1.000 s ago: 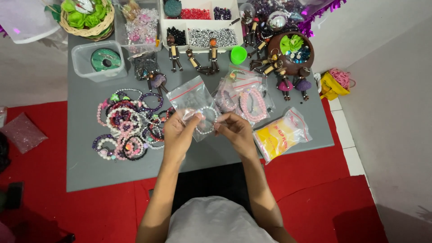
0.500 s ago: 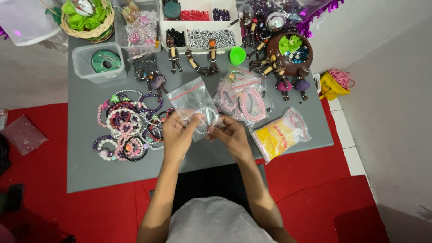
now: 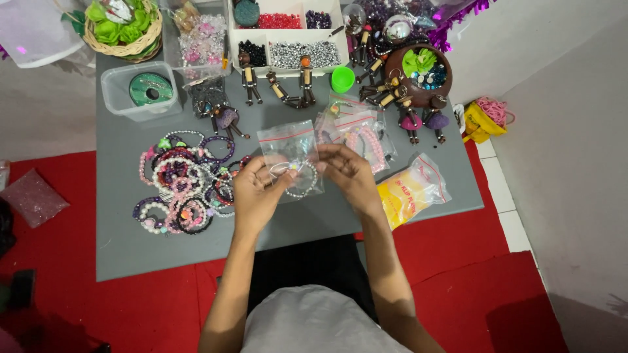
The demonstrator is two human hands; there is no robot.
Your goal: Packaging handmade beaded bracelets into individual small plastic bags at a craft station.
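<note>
two hands meet over the grey table top (image 3: 131, 248), and between them i pinch a small bracelet of pale, clear and silvery beads (image 3: 297, 178): my left hand (image 3: 256, 193) grips its near side with thumb and fingertips closed on the strand, my right hand (image 3: 350, 173) closes on the other side from the right. a second ago the loop hung a little lower and my hands sat closer to my body; since then they have drawn slightly up and inward, so the bracelet now lies right against the small clear plastic zip bag with the red seal strip (image 3: 288, 147), which rests flat on the table just behind my fingers. i judge the bead loop to be at the bag's lower edge, whether it has entered the bag i cannot tell. to the left lies a heap of pink, purple and white bead bracelets (image 3: 183, 186), untouched. to the right sit more clear bags holding pink bracelets (image 3: 363, 134) and a yellow plastic packet (image 3: 412, 193). farther back stands a white compartment tray of loose beads (image 3: 288, 36).
</note>
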